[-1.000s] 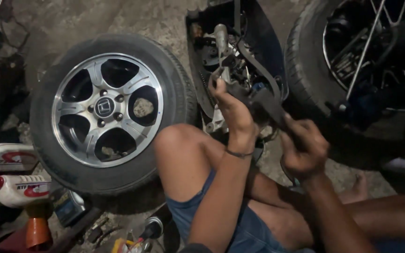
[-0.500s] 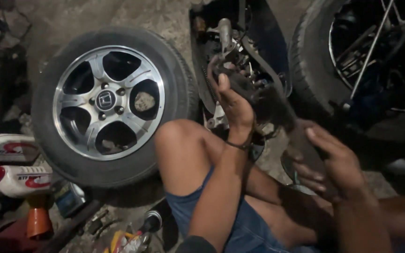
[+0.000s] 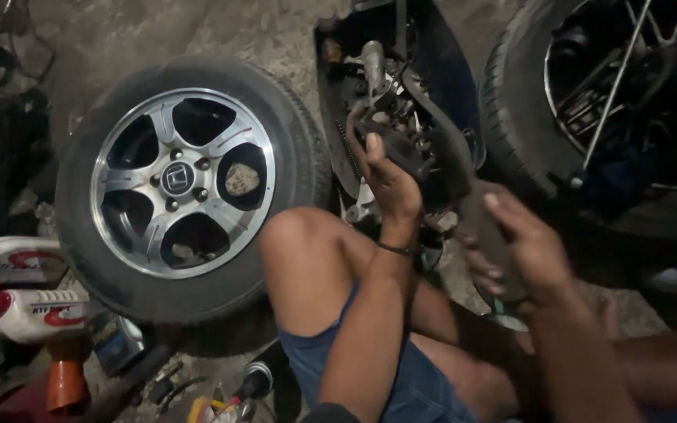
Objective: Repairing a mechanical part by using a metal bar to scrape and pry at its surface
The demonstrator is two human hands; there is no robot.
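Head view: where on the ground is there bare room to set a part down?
Bare ground lies above the alloy wheel, left of the dark vehicle assembly. The lower left is crowded with white bottles, an orange funnel and small tools.

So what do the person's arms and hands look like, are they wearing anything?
Both arms are bare, with no sleeves and no gloves. The left hand has a thin dark band around its wrist. The right hand wears nothing that shows: no ring, no watch. Blue shorts cover the lap below.
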